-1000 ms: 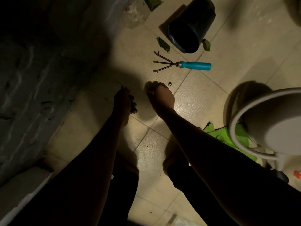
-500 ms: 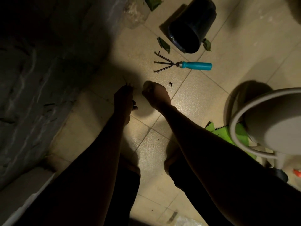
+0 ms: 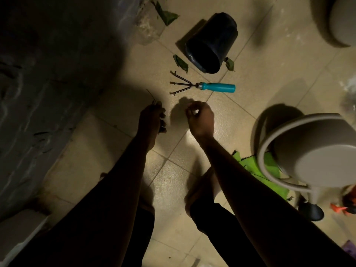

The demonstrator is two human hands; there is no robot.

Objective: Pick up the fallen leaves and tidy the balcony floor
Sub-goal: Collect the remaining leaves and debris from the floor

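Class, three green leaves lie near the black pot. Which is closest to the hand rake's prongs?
The left leaf, beside the black pot, just above the hand rake. The right leaf and the leaf by the wall lie farther off.

a dim home balcony: tiled floor (image 3: 269, 60), toppled plant pot (image 3: 212, 43), hand rake (image 3: 204, 87), scattered leaves (image 3: 181, 63).

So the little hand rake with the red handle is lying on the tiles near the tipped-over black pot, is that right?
Not quite: the handle is teal, not red. In the head view the hand rake does lie on the tiles near the tipped-over black pot.
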